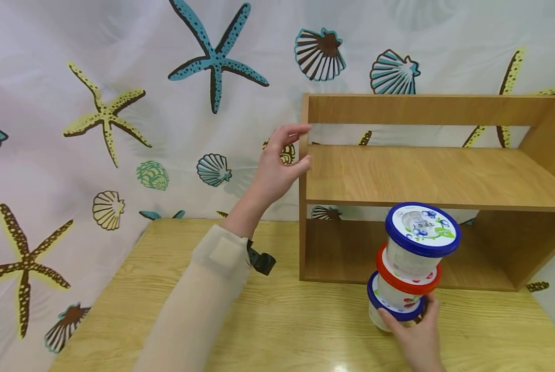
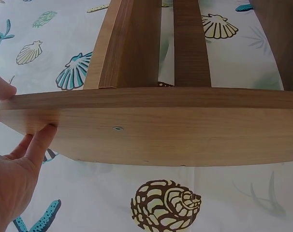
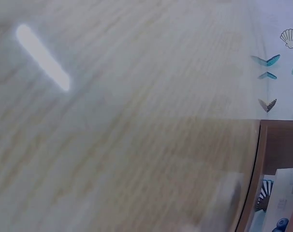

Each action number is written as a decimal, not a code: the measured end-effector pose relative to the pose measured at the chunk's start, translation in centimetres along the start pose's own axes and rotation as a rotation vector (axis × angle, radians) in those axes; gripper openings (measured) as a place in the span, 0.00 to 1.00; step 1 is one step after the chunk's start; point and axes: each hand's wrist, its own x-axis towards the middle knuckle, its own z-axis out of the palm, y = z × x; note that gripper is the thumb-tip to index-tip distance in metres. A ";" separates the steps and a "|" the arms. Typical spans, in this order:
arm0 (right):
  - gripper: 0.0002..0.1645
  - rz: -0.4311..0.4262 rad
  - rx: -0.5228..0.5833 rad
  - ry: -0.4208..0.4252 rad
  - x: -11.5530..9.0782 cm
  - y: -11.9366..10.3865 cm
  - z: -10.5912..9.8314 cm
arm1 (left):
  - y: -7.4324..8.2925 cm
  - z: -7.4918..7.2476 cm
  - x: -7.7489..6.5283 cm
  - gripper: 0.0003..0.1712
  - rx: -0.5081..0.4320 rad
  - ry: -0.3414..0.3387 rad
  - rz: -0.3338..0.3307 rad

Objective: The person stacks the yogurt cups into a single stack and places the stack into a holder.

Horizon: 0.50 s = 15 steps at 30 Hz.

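Three tubs stand stacked on the table before the shelf: a blue-lidded tub (image 1: 421, 232) on top, a red-lidded tub (image 1: 405, 281) in the middle, another blue-lidded tub (image 1: 380, 312) underneath. The stack leans a little to the right. My right hand (image 1: 419, 330) grips the bottom tub, thumb on its near side and fingers at its right. Up at the wooden shelf (image 1: 435, 175), my left hand (image 1: 279, 165) holds the left side panel (image 2: 185, 137), with fingers against its outer face and one digit over its front edge. A white tub part (image 3: 284, 198) shows in the right wrist view.
The two-level shelf stands at the back right of the wooden table (image 1: 277, 320). Behind it hangs a white cloth (image 1: 133, 46) printed with starfish and shells. A dark strap mount (image 1: 261, 260) sits on my left wrist.
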 end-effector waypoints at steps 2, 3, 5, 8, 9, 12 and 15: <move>0.61 -0.021 -0.001 0.005 0.1 -0.2 -0.3 | 0.0 -0.1 -0.1 0.26 -0.003 0.002 -0.003; 0.60 -0.027 -0.003 0.008 0.1 -0.4 -0.4 | 0.0 -0.1 -0.1 0.26 -0.001 0.003 -0.002; 0.60 -0.048 -0.003 0.012 0.2 -0.7 -0.8 | -0.1 -0.1 -0.2 0.26 0.005 0.001 -0.003; 0.57 -0.077 -0.015 0.022 0.3 -1.6 -1.2 | -0.1 -0.1 -0.2 0.27 0.011 -0.004 -0.004; 0.56 -0.092 -0.019 0.024 0.3 -2.0 -1.3 | -0.1 -0.1 -0.2 0.27 0.013 -0.006 -0.005; 0.54 -0.120 -0.032 0.018 0.5 -3.0 -1.7 | -0.2 -0.1 -0.2 0.27 0.009 -0.007 -0.004; 0.53 -0.165 -0.047 0.011 0.8 -4.0 -2.1 | -0.1 -0.1 -0.2 0.26 0.003 -0.004 -0.002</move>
